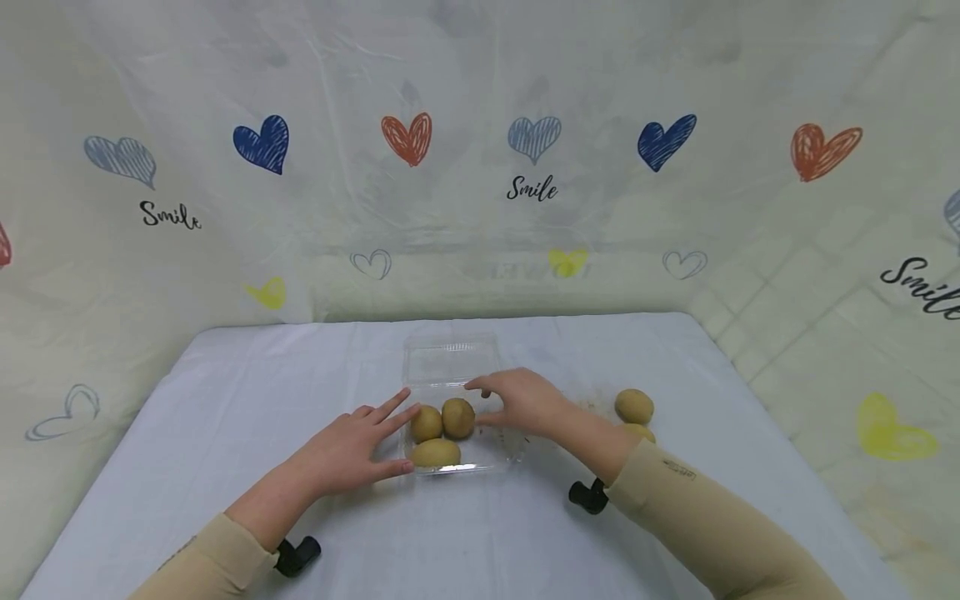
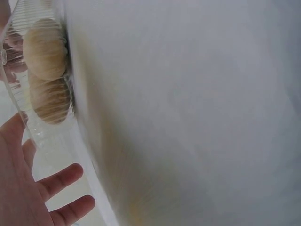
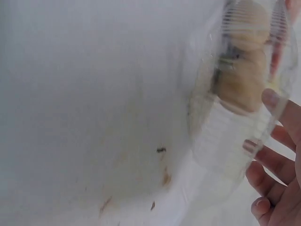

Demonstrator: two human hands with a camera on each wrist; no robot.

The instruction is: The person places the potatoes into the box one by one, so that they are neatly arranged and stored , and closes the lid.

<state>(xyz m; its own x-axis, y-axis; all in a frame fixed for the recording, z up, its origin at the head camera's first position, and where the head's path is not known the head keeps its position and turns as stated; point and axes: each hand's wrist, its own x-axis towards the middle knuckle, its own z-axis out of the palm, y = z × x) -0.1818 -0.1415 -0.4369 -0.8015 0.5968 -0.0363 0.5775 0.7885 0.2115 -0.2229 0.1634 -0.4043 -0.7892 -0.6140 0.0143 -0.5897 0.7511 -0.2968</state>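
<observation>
In the head view a clear plastic clamshell container (image 1: 480,455) stands mid-table with its lid (image 1: 450,358) folded back. Three potatoes lie inside: one at the back left (image 1: 427,424), one beside it (image 1: 458,418), and an oblong one (image 1: 435,453) in front. My left hand (image 1: 348,450) spreads its straight fingers along the container's left rim. Over the right side is my right hand (image 1: 525,404), loosely bent, its thumb close to a potato and nothing gripped. Through the clear wall, potatoes (image 2: 44,49) show in the left wrist view and again as potatoes (image 3: 242,84) in the right wrist view.
Two more potatoes sit at the right, one (image 1: 633,407) in full view and another (image 1: 639,432) partly behind the right forearm. Small dark and brown crumbs (image 3: 166,177) lie on the white cloth (image 1: 480,542). A printed curtain (image 1: 465,208) hangs behind the table.
</observation>
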